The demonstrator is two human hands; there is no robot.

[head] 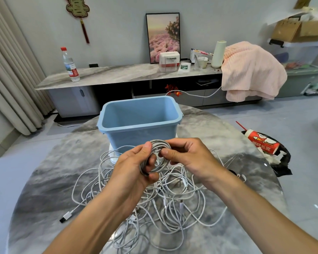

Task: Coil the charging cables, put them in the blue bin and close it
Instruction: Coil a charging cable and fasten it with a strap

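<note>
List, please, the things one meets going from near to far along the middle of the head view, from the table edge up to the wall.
Tangle of white cables → coiled cable held in both hands → blue bin, open → marble sideboard → framed flower picture leaning on the wall.

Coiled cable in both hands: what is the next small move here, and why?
Probably carry the coiled cable forward and drop it into the blue bin. The coil looks fully wound, gripped by the left hand and pinched by the right hand. The bin stands open and looks empty just beyond, while a cable tangle still waits on the table.
</note>
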